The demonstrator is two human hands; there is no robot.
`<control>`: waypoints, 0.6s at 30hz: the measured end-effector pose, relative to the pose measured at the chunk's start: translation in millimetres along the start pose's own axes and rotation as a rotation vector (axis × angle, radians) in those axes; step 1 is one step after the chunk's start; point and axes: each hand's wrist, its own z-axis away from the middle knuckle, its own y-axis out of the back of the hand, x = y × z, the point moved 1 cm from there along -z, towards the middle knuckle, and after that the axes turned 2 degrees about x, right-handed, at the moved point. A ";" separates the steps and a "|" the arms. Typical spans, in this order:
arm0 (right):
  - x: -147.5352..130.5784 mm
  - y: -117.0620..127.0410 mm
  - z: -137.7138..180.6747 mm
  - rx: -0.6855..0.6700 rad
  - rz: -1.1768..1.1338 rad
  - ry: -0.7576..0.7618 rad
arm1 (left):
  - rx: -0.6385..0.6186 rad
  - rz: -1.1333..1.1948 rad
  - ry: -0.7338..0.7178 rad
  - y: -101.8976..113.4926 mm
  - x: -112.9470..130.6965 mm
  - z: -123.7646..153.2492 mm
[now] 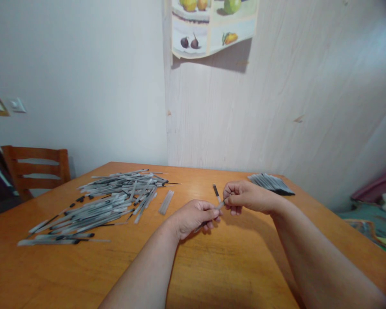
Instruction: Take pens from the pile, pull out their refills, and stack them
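Observation:
My left hand (199, 216) is closed around a slim translucent pen tube (220, 206), its other end showing below the fingers. At the tube's dark end, the thumb and fingertips of my right hand (239, 197) are pinched together, touching it. Just behind the hands is a second slim piece with a black end (215, 189); whether it is held or lies on the table I cannot tell. To the left of my left hand lie a few clear tubes side by side (166, 202). Fingers hide much of the held piece.
A loose heap of grey-clear pen tubes and thin black parts (116, 189) covers the left of the wooden table (218, 266). Small black caps (80, 198) lie beside it. At the back right is a neat row of black-ended pens (270, 183). A chair (38, 167) stands at left.

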 end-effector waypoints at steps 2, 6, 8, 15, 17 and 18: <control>-0.1 0.2 0.1 -0.002 -0.008 -0.004 | -0.003 0.004 0.003 0.5 -0.2 -0.3; -0.5 0.7 0.6 -0.016 -0.025 0.015 | -0.007 0.034 0.008 0.9 -0.4 -0.2; -0.5 0.8 0.8 -0.019 -0.030 0.024 | -0.008 0.048 0.010 0.6 -0.1 0.2; -0.7 -0.5 0.4 -0.009 0.019 0.014 | 0.020 0.022 0.008 -0.6 1.4 0.5; -0.7 -1.2 0.5 -0.006 0.042 0.008 | 0.028 0.010 0.006 -0.6 1.8 0.4; -0.7 -1.5 0.6 -0.005 0.056 0.006 | 0.032 0.001 0.005 -0.6 2.1 0.4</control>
